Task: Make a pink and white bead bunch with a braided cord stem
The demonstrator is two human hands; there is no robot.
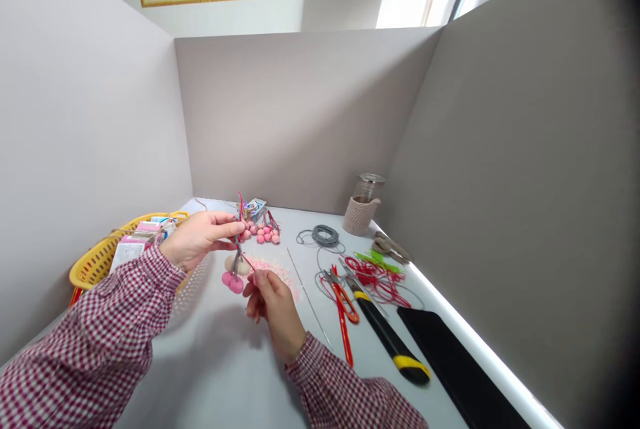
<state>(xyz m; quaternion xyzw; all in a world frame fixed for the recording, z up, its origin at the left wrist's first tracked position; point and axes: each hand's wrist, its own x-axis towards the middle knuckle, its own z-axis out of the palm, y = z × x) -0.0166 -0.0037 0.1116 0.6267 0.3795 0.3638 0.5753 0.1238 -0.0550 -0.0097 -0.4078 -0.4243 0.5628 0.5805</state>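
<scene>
My left hand (200, 239) pinches a twisted red and grey wire stem (239, 242) near its top. From the stem hang pink balls (233, 281), with a beige ball (237, 265) close behind them. My right hand (273, 305) holds a thin red wire (247, 263) that runs up to the stem. A patch of pink fluff or powder (273, 272) lies on the table under my hands. Beyond my left fingertips sits a cluster of pink balls on wire stems (263, 232).
Right of my hands lie orange-handled snips (345, 302), a black and yellow utility knife (387, 332), a black strip (455, 365), tangled red wire (373, 279) and a grey wire coil (325, 235). A jar in a knitted sleeve (363, 205) stands at the back. Packets fill a yellow basket (107, 259) on the left.
</scene>
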